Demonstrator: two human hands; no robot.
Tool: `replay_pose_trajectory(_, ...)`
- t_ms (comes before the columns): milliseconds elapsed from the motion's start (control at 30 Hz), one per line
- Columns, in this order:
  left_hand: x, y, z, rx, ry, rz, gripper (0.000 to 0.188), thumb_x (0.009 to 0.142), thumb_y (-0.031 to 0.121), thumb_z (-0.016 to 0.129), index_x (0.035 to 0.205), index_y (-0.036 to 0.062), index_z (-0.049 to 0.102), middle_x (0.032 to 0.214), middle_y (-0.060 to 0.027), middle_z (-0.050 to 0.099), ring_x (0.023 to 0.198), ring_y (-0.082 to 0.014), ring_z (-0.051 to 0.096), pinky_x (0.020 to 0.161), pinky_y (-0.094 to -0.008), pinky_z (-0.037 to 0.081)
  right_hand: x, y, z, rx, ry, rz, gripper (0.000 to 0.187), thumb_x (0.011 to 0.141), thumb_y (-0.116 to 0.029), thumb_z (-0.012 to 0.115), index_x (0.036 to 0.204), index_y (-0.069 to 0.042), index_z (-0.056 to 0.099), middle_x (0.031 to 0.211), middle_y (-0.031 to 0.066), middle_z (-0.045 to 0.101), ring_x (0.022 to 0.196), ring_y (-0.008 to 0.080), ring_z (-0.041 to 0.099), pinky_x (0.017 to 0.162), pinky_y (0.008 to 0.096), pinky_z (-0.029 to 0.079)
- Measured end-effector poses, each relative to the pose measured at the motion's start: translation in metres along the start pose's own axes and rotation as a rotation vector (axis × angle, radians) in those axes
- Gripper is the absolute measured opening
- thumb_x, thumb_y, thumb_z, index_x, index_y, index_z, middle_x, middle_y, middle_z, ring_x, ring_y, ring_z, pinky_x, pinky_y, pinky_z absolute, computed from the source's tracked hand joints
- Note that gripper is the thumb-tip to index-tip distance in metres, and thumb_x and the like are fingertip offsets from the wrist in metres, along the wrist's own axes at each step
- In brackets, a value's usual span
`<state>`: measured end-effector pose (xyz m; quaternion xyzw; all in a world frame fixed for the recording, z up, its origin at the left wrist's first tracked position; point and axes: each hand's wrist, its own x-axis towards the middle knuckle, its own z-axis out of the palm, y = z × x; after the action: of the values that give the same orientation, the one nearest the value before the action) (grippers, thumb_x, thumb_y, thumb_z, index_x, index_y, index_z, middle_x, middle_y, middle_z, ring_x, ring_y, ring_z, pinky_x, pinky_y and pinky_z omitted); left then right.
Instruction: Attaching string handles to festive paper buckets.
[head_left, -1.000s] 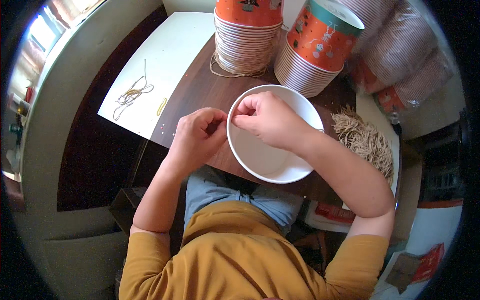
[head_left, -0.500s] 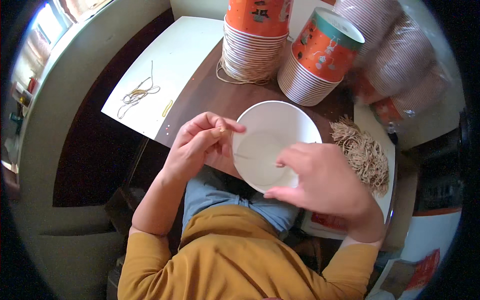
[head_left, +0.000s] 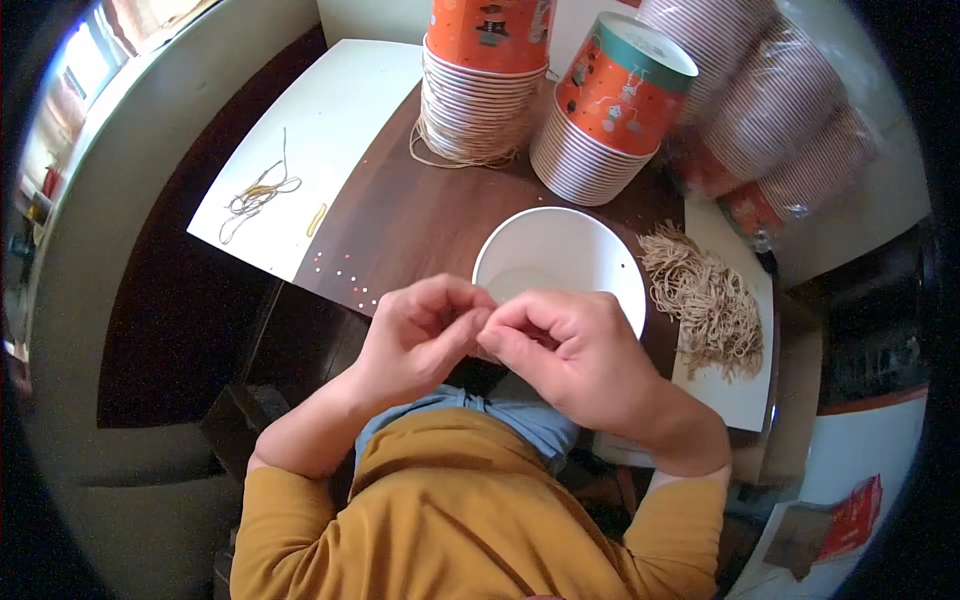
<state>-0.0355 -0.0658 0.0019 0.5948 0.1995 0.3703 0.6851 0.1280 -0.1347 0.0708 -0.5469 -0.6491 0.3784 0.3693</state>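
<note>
While left fingers (head_left: 455,341) and right fingers (head_left: 514,347) pinch closed, hold unclear, brown tabletop (head_left: 400,215) stretches leftward from the white bucket's rim (head_left: 556,209).

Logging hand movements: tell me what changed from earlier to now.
The right hand came out of the white bucket, toward the body; the left hand shifted right, so their fingertips meet. Anything pinched is hidden. The twine bundle and green-banded bucket stack stayed put.
</note>
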Motion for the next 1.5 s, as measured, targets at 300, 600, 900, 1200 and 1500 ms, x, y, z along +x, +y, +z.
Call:
replay_pose_trajectory(300, 0.002, -0.004, -0.019, 0.504, -0.126, 0.438, 0.014, 0.077, -0.004, 0.067, 0.09, 0.0012, 0.066, 0.075, -0.0093, 0.066, 0.065, -0.0176, 0.064, 0.059, -0.0265, 0.05, -0.036, -0.002, 0.038, -0.458, -0.022, -0.485, 0.016, 0.085, -0.02, 0.063, 0.09, -0.005, 0.058, 0.079, 0.0089, 0.057, 0.062, 0.0253, 0.058, 0.055, 0.0336, 0.048)
replay_pose_trajectory(600, 0.0, -0.012, -0.024, 0.469, -0.099, 0.429, 0.02, 0.076, -0.007, 0.063, 0.092, 0.0029, 0.068, 0.072, -0.0064, 0.064, 0.061, -0.0118, 0.058, 0.053, -0.0227, 0.043, -0.002, 0.026, 0.011, -0.565, 0.208, -0.411, 0.019, 0.075, -0.01, 0.068, 0.09, -0.007, 0.058, 0.085, 0.0075, 0.055, 0.081, 0.0278, 0.056, 0.068, 0.0393, 0.041)
replay_pose_trajectory(900, -0.012, -0.015, -0.018, 0.38, -0.034, 0.355, 0.019, 0.072, -0.006, 0.066, 0.089, 0.0035, 0.067, 0.079, -0.0064, 0.067, 0.067, -0.0135, 0.062, 0.06, -0.0226, 0.047, -0.036, 0.01, 0.046, -0.936, 0.35, -0.362, 0.019, 0.076, 0.0, 0.067, 0.094, 0.0, 0.059, 0.086, 0.0095, 0.056, 0.07, 0.025, 0.058, 0.059, 0.0349, 0.045)
replay_pose_trajectory(1200, -0.027, -0.027, -0.005, 0.666, 0.196, 0.474, 0.024, 0.068, -0.005, 0.072, 0.088, 0.005, 0.064, 0.081, -0.0069, 0.068, 0.072, -0.0186, 0.066, 0.064, -0.0272, 0.048, -0.039, 0.041, 0.074, -0.734, 0.631, -0.294, 0.024, 0.076, 0.003, 0.069, 0.099, 0.001, 0.061, 0.077, 0.0101, 0.061, 0.064, 0.0252, 0.063, 0.056, 0.0328, 0.05)
replay_pose_trajectory(1500, -0.023, -0.046, 0.009, -0.215, 0.337, -0.022, 0.006, 0.086, -0.001, 0.064, 0.09, -0.0042, 0.061, 0.088, -0.0117, 0.069, 0.078, -0.0121, 0.065, 0.069, -0.0235, 0.054, -0.01, 0.071, 0.078, -0.494, 0.706, -0.205, 0.014, 0.082, -0.002, 0.061, 0.096, -0.002, 0.062, 0.078, 0.0109, 0.059, 0.065, 0.0283, 0.06, 0.058, 0.0352, 0.049)
